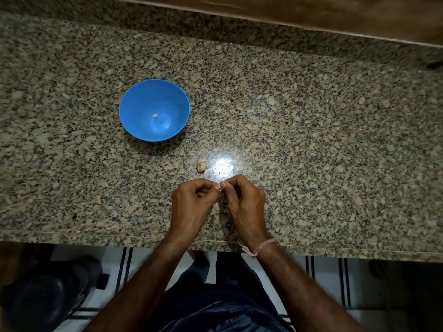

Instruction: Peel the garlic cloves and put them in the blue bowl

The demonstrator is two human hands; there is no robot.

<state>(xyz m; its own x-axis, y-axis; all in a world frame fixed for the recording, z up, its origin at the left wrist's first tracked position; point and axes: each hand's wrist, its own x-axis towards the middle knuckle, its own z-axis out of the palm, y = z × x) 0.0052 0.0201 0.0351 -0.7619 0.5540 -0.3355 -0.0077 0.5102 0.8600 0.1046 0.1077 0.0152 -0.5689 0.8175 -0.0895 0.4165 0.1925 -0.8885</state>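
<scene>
The left hand [191, 200] and right hand [244, 200] together pinched one garlic clove [218, 187] above the counter [311, 140], well apart from the blue bowl [143, 97]. It was judged light, firm and slippery once bared (skin papery, seemingly partly attached), and best held by its ends.

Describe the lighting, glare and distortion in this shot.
Head view: a bright glare spot sits on the granite countertop just right of the garlic bulb; the frame darkens toward the corners and under the counter; the wide-angle lens bows the counter's edges; the blue bowl casts a soft shadow on its near side; the top edge looks smeared.
</scene>
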